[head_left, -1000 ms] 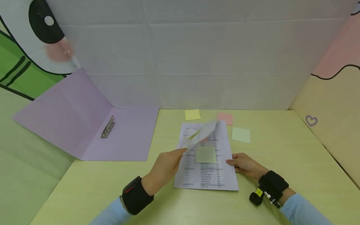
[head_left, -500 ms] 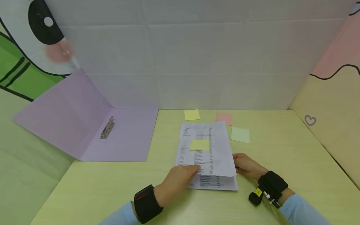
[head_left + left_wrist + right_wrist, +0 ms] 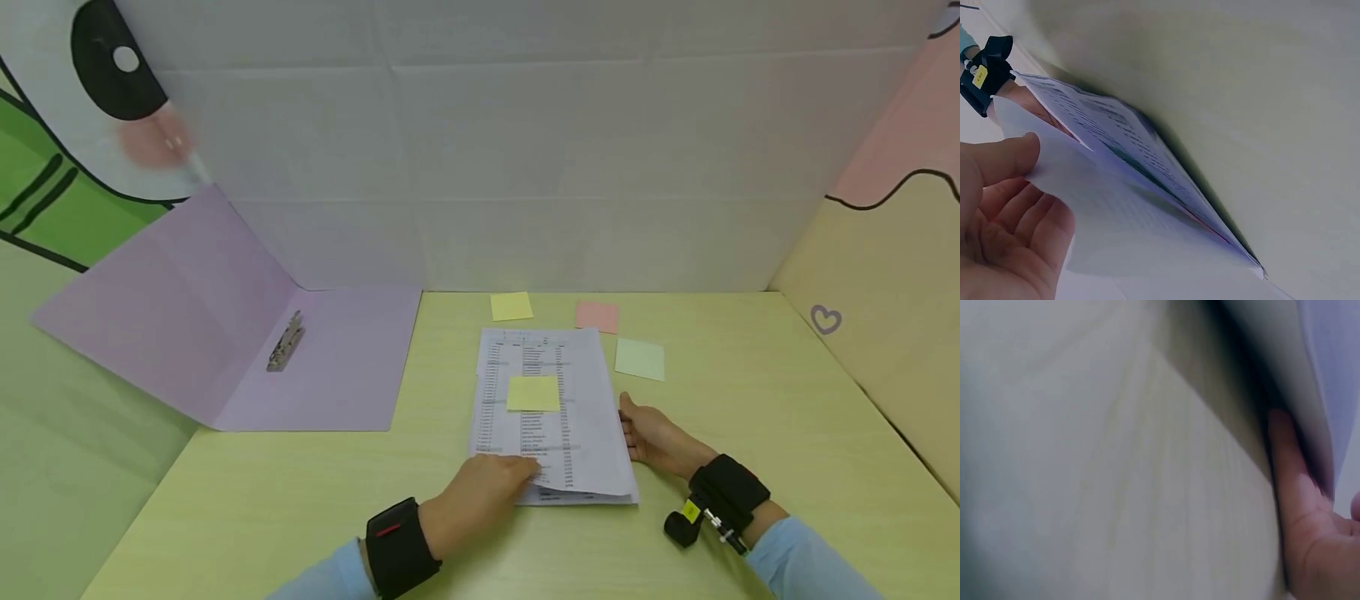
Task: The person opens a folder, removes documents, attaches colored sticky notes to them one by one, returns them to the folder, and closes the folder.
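Observation:
A stack of printed sheets (image 3: 498, 354) lies on the table, a yellow sticky note (image 3: 533, 393) on its top page. My left hand (image 3: 480, 498) pinches the lower left edge of the top sheet (image 3: 1122, 219) between thumb and fingers. That sheet is raised a little off the pages below. In the left wrist view, green and red slivers show between the pages. At the stack's right edge, my right hand (image 3: 660, 437) has its thumb up and apart from the paper. The right wrist view shows an extended finger (image 3: 1288, 450) slipped under the sheets' edge; the other fingertips are hidden.
Behind the stack lie a yellow sticky note (image 3: 512, 306), a pink one (image 3: 597, 317) and a pale green one (image 3: 640, 359). An opened purple folder (image 3: 352, 358) with a metal clip (image 3: 286, 342) stands at the left, its cover leaning on the wall.
My left hand has brought the lifted sheet down over the stack towards me, covering the pale green note on the page below. My right thumb has come up off the paper's edge.

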The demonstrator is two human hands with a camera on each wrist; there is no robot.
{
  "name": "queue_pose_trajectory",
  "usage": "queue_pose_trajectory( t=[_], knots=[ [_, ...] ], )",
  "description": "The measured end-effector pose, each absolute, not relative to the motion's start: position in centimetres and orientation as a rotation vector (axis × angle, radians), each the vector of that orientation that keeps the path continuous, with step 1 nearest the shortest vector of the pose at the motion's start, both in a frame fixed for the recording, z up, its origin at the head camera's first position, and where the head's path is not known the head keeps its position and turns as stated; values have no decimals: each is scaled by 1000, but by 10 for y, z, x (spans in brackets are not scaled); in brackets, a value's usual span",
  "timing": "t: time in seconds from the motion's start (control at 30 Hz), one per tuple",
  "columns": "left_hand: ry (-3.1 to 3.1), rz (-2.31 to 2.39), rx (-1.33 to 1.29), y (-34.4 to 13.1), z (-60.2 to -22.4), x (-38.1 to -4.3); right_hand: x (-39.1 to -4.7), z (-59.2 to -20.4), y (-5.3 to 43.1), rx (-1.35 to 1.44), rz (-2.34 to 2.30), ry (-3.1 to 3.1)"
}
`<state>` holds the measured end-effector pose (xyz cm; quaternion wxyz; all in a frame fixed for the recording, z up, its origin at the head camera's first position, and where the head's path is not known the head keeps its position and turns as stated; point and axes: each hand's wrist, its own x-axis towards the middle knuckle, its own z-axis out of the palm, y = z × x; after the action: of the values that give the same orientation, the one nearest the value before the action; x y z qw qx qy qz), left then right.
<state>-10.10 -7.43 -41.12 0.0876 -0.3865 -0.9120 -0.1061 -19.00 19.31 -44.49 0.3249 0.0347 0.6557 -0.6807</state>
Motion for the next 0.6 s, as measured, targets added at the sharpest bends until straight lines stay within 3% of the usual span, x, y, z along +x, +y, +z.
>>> queue_pose_trajectory(
  t=[0.6],
  knots=[
    [-2777,-169,-1208,-68,-413,-103,-189,-447,191,-112,-1701,1764]
  ],
)
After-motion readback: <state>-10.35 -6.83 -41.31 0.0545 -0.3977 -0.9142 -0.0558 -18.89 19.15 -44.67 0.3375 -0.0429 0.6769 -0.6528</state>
